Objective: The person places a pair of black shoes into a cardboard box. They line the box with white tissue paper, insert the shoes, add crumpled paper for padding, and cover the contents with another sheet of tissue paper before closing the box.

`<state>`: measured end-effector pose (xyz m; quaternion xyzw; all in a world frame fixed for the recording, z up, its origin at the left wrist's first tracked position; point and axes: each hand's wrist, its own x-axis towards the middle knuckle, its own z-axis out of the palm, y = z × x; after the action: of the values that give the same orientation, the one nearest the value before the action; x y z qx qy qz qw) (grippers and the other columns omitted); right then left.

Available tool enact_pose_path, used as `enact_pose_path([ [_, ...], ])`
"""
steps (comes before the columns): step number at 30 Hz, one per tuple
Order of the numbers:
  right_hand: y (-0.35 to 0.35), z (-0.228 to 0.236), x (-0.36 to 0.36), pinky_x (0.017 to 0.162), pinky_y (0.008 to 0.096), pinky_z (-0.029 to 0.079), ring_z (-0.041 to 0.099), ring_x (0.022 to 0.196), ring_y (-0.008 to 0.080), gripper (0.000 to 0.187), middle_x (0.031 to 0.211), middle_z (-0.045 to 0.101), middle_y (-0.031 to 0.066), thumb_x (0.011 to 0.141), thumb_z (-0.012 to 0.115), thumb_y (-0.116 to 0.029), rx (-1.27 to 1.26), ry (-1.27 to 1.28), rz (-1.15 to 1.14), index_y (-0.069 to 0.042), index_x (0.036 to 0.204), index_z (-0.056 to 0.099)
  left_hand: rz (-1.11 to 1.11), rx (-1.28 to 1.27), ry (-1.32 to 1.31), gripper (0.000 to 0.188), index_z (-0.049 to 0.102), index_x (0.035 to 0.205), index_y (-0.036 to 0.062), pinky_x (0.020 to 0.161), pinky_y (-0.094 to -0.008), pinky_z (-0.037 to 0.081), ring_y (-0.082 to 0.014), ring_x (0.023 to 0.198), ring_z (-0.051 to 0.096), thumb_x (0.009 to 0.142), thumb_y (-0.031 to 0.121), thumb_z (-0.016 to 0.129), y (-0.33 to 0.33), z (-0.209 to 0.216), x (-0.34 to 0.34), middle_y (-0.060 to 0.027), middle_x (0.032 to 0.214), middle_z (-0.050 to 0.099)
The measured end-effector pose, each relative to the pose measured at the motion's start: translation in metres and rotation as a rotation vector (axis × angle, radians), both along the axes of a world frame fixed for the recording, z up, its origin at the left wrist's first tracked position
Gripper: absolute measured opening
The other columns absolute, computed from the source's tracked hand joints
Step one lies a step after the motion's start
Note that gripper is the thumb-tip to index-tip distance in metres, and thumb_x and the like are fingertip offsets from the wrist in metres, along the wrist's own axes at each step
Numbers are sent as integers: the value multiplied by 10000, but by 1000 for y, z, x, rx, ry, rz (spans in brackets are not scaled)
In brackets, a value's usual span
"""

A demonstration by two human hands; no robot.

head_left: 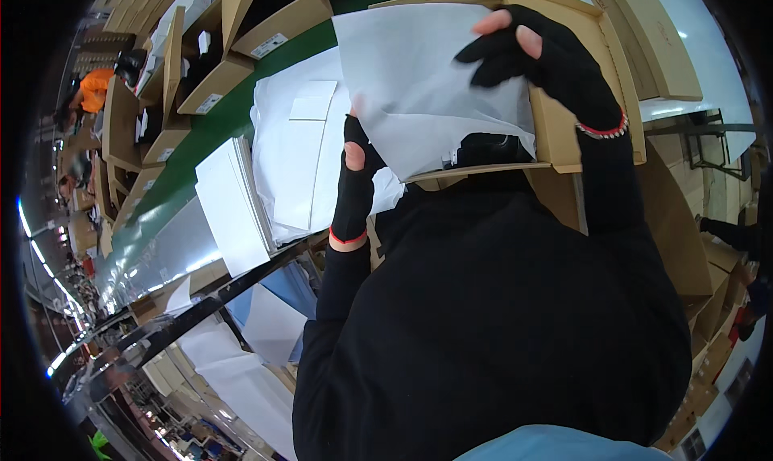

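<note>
In front of me is an open cardboard box [555, 131] with a sheet of thin white wrapping paper [419, 66] spread over it. A glossy black item [489, 151], perhaps a shoe, shows under the paper's lower edge; most of it is covered. Both hands wear black gloves with bare fingertips. My right hand [543, 58] hovers over or just touches the paper's upper right part, its fingers apart and slightly blurred. Against the paper's left edge, my left hand [359, 167] points its fingers upward, with the thumb apart; some fingers are hidden behind the sheet.
Left of the box lie white paper sheets [278, 131] and a white stack [229, 207]. Open cartons [278, 22] line the far side of a green belt [173, 179]. A closed cardboard box [648, 38] stands at right. A person in orange [95, 89] is far left.
</note>
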<state>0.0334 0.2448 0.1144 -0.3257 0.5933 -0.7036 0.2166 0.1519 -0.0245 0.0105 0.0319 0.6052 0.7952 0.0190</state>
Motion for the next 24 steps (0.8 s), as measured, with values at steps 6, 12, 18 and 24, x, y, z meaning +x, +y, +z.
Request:
enact_pose_path([
  [6, 33, -100, 66, 896, 295, 459, 597, 1007, 137, 469, 1111, 648, 61, 941, 594, -337, 746, -37, 314, -70, 1323, 539, 214, -205, -232, 906, 62, 1520, 83, 584, -253, 511, -186, 816, 664, 836, 73, 656, -2, 1, -10, -164, 1309, 514],
  [12, 15, -93, 32, 882, 274, 448, 578, 938, 111, 329, 1049, 651, 37, 976, 539, -269, 359, -181, 120, -27, 1187, 614, 99, -348, -47, 927, 131, 1527, 145, 571, -232, 487, -119, 682, 610, 746, -126, 551, -29, -3, -15, -169, 1388, 442],
  [18, -31, -114, -50, 928, 287, 444, 570, 1049, 152, 359, 1190, 605, 59, 956, 568, -245, 415, 406, -212, -67, 1267, 556, -10, -752, 36, 862, 356, 1459, 186, 619, -268, 481, -107, 641, 577, 681, -135, 543, -45, 22, 13, -155, 1430, 407],
  [24, -103, -171, -87, 1106, 526, 242, 327, 1364, 360, 674, 1450, 405, 157, 863, 619, -475, 834, 967, -122, -91, 1388, 444, -201, -1184, 102, 760, 504, 1367, 221, 649, -313, 514, -245, 767, 643, 672, -64, 618, -46, 30, 19, -207, 1478, 330],
])
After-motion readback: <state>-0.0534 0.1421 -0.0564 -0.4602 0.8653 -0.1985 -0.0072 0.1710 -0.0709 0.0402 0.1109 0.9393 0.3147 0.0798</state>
